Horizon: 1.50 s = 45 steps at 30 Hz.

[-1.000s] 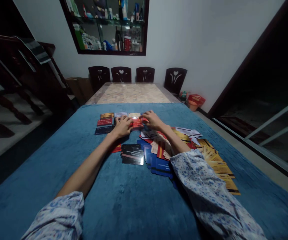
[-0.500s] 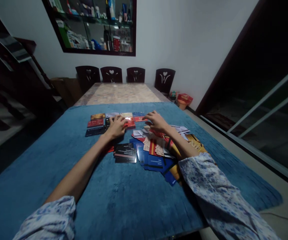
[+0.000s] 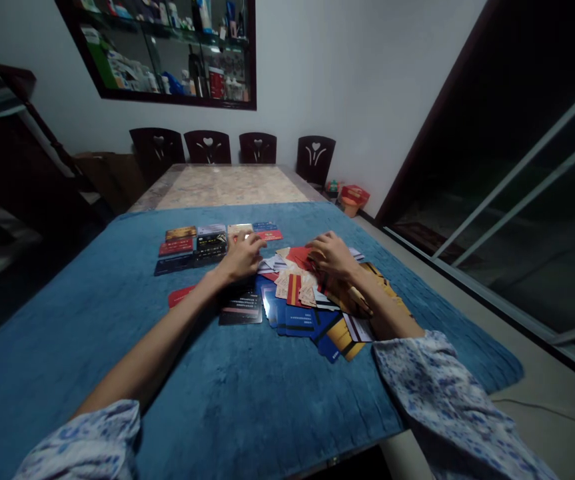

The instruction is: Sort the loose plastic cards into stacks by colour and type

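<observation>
My left hand (image 3: 242, 257) is over the right end of the laid-out cards, its fingers bent and apart, with no card visible in them. My right hand (image 3: 334, 255) reaches down over the loose card pile, fingers spread and curled beside a red card (image 3: 298, 256); its fingertips are partly hidden. The pile holds several blue cards (image 3: 300, 320), yellow cards (image 3: 343, 339) and a red-and-gold striped card (image 3: 294, 289). Several black cards (image 3: 241, 313) overlap left of it. Farther back, rows include a red card (image 3: 176, 247), black cards (image 3: 211, 241) and a gold card (image 3: 180, 233).
A blue cloth (image 3: 187, 380) covers the near part of the table; its far part is bare stone-patterned top (image 3: 237, 183). Dark chairs (image 3: 207, 147) line the far end. A red box (image 3: 356, 195) stands on the floor at right, near a sliding door (image 3: 507, 200).
My right hand has drawn back from the card rows to the pile. My left hand has shifted slightly nearer to me and right over the cards. The camera view has turned a little right.
</observation>
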Each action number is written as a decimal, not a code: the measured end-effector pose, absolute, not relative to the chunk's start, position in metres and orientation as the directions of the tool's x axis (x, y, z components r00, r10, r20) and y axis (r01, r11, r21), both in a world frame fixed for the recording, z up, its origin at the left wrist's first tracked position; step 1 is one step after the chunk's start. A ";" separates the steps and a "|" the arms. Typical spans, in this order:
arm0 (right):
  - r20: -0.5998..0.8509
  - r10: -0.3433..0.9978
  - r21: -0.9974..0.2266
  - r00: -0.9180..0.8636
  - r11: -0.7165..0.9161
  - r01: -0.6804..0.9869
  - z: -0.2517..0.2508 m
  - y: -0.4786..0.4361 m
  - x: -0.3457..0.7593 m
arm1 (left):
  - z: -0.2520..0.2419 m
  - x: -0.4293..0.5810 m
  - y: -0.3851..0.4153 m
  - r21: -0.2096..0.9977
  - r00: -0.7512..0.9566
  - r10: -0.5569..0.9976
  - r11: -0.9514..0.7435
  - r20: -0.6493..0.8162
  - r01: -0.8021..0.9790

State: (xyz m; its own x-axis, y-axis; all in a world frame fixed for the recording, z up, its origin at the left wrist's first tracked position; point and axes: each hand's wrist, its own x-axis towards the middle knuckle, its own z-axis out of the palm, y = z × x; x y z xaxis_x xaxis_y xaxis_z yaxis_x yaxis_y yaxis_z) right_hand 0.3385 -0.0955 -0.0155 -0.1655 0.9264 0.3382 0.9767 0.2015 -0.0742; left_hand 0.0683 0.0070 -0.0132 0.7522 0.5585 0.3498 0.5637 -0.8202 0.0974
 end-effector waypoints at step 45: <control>0.280 0.939 -0.160 -0.198 0.249 0.955 -0.050 -0.115 0.374 | -0.016 0.170 -0.014 0.007 0.964 0.240 -0.971 0.114 0.241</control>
State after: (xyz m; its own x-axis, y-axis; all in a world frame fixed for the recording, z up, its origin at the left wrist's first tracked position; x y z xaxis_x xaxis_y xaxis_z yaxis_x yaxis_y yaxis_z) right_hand 0.3736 -0.1154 -0.0505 -0.1979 0.9395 0.2797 0.9553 0.2488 -0.1599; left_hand 0.1701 -0.0136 -0.0164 0.9640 0.2399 0.1144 0.2407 -0.9706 0.0070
